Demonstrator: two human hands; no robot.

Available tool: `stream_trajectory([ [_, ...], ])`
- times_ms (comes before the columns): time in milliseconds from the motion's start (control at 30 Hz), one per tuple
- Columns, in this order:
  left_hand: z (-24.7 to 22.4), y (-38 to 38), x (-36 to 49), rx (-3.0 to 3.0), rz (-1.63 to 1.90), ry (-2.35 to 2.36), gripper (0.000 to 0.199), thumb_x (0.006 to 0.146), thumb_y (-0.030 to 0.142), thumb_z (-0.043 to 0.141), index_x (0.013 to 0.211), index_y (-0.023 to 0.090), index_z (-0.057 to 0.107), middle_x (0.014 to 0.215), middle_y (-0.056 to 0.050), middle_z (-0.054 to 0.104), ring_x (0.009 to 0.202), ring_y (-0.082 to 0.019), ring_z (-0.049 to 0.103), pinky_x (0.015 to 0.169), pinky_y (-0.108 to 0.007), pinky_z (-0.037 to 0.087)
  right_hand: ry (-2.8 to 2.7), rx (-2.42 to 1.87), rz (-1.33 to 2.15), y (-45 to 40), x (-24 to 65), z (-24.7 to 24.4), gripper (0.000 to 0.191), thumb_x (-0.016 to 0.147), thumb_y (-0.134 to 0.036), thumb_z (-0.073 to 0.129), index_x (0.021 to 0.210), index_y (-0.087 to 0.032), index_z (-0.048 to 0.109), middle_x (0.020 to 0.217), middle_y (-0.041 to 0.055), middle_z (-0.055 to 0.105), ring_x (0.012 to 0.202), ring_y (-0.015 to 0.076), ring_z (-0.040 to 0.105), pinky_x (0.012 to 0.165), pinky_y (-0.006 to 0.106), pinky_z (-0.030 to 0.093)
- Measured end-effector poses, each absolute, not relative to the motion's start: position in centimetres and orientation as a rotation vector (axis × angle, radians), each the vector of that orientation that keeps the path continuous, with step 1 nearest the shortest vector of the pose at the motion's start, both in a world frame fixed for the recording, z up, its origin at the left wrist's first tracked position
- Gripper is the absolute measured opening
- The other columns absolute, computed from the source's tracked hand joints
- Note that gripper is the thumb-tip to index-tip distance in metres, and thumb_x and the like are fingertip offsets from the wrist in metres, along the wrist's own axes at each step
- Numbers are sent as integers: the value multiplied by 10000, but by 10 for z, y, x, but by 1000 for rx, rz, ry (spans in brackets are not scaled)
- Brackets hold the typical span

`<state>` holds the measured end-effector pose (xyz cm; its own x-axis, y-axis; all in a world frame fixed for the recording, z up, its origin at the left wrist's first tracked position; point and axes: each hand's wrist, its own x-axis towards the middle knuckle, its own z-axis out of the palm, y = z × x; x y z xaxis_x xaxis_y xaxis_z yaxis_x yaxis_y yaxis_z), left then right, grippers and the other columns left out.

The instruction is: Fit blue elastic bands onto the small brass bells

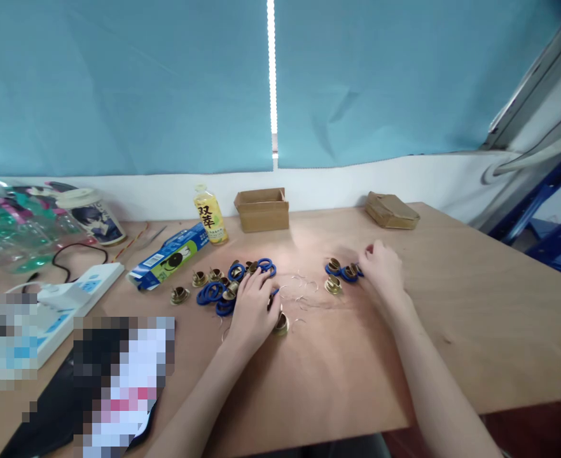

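My left hand [256, 305] rests over a pile of blue rings [210, 293] and brass fittings [199, 278], its fingers curled down. A bit of blue and something dark show between thumb and fingers, but what they grip is mostly hidden. Just below the thumb lies another brass fitting [282, 324]. On the right, my right hand [381, 264] is closed in a pinch at the edge of a small group of brass fittings with blue rings [349, 273]. Its fingertips are on a brass fitting there, partly hidden. A loose brass fitting [332, 285] stands in front of that group.
Thin wire rings [300, 299] are scattered between my hands. Behind stand an open cardboard box [264, 213], a yellow bottle [211, 216], a blue carton [168, 257] and a closed brown box [392, 211]. At left are a power strip [77, 305], a cup [94, 216] and a black pouch [54, 407].
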<state>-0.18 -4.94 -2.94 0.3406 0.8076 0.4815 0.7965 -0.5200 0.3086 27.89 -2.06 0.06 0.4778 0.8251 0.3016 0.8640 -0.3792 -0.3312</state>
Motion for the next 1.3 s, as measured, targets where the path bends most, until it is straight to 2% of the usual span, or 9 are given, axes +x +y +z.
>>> stream_trajectory([
  [133, -25, -49, -3, 2478, 1066, 1538, 126, 869, 169, 529, 850, 190, 652, 1063, -96, 687, 1162, -280, 573, 1058, -479, 387, -1748, -1949, 36, -27, 262, 8, 240, 891, -349, 492, 771, -181, 613, 697, 58, 677, 646, 171, 610, 595, 252, 354],
  [233, -19, -48, -3, 2392, 1152, 1546, 115, 860, 155, 538, 847, 201, 643, 995, -70, 686, 1060, -251, 602, 985, -433, 433, -2018, -1977, 159, -33, 249, 8, 283, 851, -369, 541, 635, -189, 575, 616, 46, 646, 588, 162, 564, 539, 256, 287],
  [367, -14, -50, -3, 2330, 1183, 1538, 117, 868, 154, 526, 839, 203, 628, 961, -57, 683, 998, -240, 609, 936, -417, 448, -2169, -2030, 131, -37, 240, 5, 245, 862, -243, 489, 655, -174, 600, 687, 83, 663, 588, 159, 534, 524, 277, 227],
  [467, -13, -55, 0, 2336, 1190, 1454, 104, 880, 175, 523, 905, 198, 621, 970, -65, 682, 996, -237, 612, 927, -406, 459, -2116, -1848, 173, -39, 234, 7, 245, 863, -220, 484, 633, -181, 558, 633, 38, 607, 568, 141, 485, 542, 270, 243],
  [700, -15, -62, 8, 2544, 1036, 1083, 361, 904, 212, 539, 1265, 206, 521, 1258, -114, 634, 1189, -266, 571, 1021, -442, 434, -1820, -1139, 967, -46, 200, 9, 415, 909, -432, 499, 585, -209, 368, 538, -73, 321, 495, 87, 304, 479, 230, 223],
  [1000, -18, -57, 4, 2448, 1062, 1089, 337, 947, 229, 480, 1280, 183, 471, 1212, -124, 607, 1160, -233, 569, 1008, -383, 454, -1425, -1020, 1292, -44, 173, -10, 433, 869, -565, 524, 621, -214, 467, 394, -79, 423, 336, 79, 337, 390, 220, 267],
  [1133, -16, -48, -7, 2474, 1257, 1171, 302, 944, 185, 454, 1247, 177, 455, 1202, -136, 576, 1172, -242, 544, 1029, -404, 433, -1337, -1044, 1200, -42, 162, -21, 357, 933, -483, 403, 775, -196, 544, 583, -22, 560, 477, 127, 511, 480, 251, 416],
  [1233, -11, -43, -17, 2389, 1432, 1269, 287, 931, 196, 479, 1218, 188, 467, 1170, -128, 577, 1134, -244, 561, 1010, -404, 447, -1646, -1059, 802, -48, 151, -26, 177, 922, -310, 498, 890, -193, 627, 891, 47, 659, 832, 178, 619, 752, 312, 498],
  [1300, -8, -42, -19, 2274, 1518, 1333, 266, 916, 237, 523, 1177, 192, 496, 1134, -117, 595, 1095, -246, 583, 985, -402, 462, -1840, -975, 629, -55, 141, -27, 148, 914, -217, 517, 983, -213, 648, 1089, 68, 643, 1041, 202, 585, 929, 364, 459],
])
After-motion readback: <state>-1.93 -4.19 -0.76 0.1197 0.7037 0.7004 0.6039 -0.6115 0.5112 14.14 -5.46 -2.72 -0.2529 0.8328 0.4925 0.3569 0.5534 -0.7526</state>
